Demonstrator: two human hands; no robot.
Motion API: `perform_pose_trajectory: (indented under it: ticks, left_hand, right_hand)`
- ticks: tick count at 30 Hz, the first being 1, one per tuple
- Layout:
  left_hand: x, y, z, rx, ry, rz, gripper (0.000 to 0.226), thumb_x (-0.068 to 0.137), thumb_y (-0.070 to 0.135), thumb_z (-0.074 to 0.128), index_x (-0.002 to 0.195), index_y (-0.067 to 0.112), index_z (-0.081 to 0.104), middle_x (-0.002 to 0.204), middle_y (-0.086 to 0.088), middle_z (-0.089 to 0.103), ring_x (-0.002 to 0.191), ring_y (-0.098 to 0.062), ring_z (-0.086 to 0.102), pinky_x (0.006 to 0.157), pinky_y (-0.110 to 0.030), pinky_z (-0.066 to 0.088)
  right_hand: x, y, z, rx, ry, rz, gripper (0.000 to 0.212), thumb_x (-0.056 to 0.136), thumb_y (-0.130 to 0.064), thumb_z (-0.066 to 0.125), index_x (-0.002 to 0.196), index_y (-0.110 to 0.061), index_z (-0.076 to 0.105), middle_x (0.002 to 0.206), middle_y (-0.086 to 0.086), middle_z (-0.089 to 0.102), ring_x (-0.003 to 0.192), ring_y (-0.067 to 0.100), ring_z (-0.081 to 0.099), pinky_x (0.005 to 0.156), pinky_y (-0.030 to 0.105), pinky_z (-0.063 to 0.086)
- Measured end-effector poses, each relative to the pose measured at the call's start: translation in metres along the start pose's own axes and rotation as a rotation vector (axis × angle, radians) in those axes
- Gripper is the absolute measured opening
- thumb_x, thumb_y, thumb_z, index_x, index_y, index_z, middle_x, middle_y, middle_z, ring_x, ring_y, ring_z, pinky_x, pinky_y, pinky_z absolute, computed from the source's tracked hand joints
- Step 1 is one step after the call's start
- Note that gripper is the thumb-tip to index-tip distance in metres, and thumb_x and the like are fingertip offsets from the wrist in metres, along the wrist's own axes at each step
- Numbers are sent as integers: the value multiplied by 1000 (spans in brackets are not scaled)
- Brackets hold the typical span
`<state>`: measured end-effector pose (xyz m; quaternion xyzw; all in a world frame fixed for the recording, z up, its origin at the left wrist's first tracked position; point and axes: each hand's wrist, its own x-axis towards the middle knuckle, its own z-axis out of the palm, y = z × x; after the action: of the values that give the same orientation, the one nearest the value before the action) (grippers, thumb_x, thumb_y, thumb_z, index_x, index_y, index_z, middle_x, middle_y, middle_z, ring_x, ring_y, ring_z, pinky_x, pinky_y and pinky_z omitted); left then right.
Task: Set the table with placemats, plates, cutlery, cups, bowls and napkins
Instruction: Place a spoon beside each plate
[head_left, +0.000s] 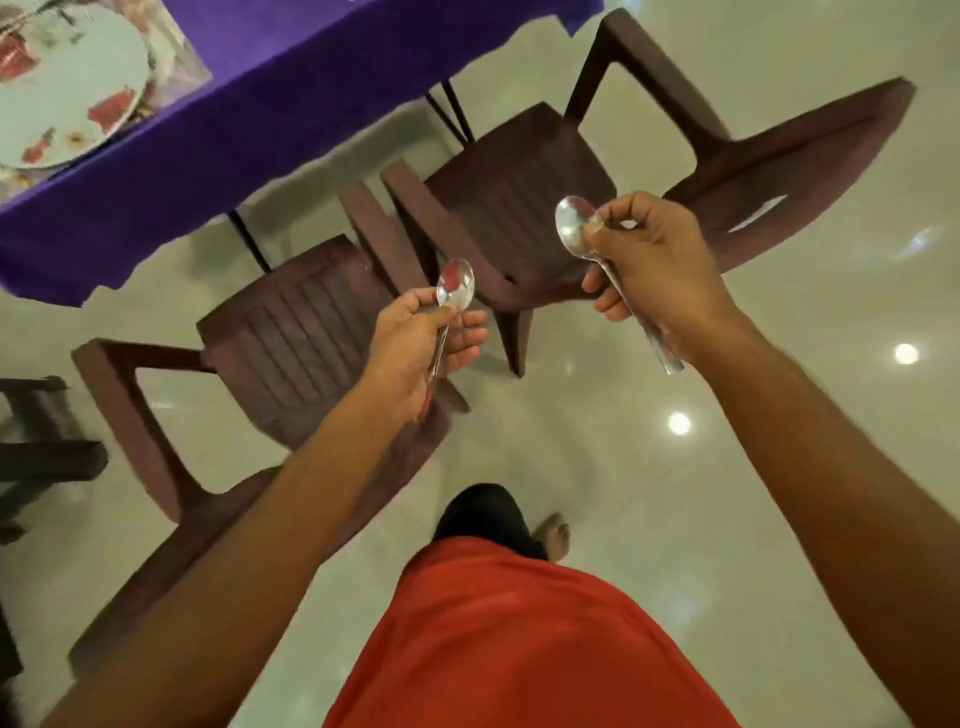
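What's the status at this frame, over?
Left hand grips left spoon; right hand grips right spoon. Neither laid on the purple table yet. Plate sits on placemat. Near chair and far chair stand before the table.

Tablecloth (270, 104) purple. Plate (62, 88) pale, whitish, with red floral motifs; placemat (179, 57) under it printed, pattern blurred. Chairs (291, 332) dark brown, ribbed seats. Spoons (456, 288) shiny silver. Floor (779, 467) glossy cream. Shirt (519, 639) red-orange.
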<state>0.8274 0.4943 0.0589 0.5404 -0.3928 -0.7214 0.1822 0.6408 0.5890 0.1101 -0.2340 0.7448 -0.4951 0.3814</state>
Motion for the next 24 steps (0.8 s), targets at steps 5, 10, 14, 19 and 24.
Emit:
perform_pose_trajectory:
  ticks: [5, 10, 14, 19, 24]
  left_hand:
    - [16, 22, 77, -30, -17, 11, 15, 101, 13, 50, 113, 10, 59, 94, -11, 77, 65, -13, 70, 55, -21, 54]
    - [63, 47, 147, -53, 8, 47, 14, 101, 12, 50, 111, 12, 59, 98, -9, 77, 68, -12, 70, 54, -18, 51]
    - [113, 53, 213, -44, 29, -33, 11, 100, 11, 48, 103, 15, 59, 95, -8, 77, 60, -7, 60, 49, -17, 41]
    - [167, 61, 291, -33, 78, -103, 12, 98, 11, 51, 104, 13, 60, 99, -12, 76, 56, -9, 38, 53, -25, 26]
    - [222, 77, 357, -65, 162, -108, 12, 99, 11, 53, 107, 14, 62, 93, -10, 77, 52, -3, 51, 56, -24, 33]
  right_hand:
    - [65, -1, -81, -50, -29, -9, 16, 97, -34, 64, 95, -18, 66, 64, 7, 68, 44, 12, 58, 42, 21, 45]
    - [143, 6, -134, -60, -83, -6, 19, 97, -32, 64, 98, -13, 66, 63, 9, 67, 46, 15, 59, 42, 23, 45]
    - [197, 7, -172, -25, -106, 50, 28, 95, -39, 66, 96, -11, 65, 64, 13, 66, 46, 17, 58, 42, 23, 44]
    - [264, 8, -213, -24, -167, 107, 18, 98, -27, 64, 97, -9, 64, 62, 12, 65, 45, 18, 58, 43, 24, 46]
    - [341, 1, -245, -4, -239, 103, 13, 98, -20, 64, 100, -7, 66, 63, 10, 66, 51, 17, 63, 49, 25, 51]
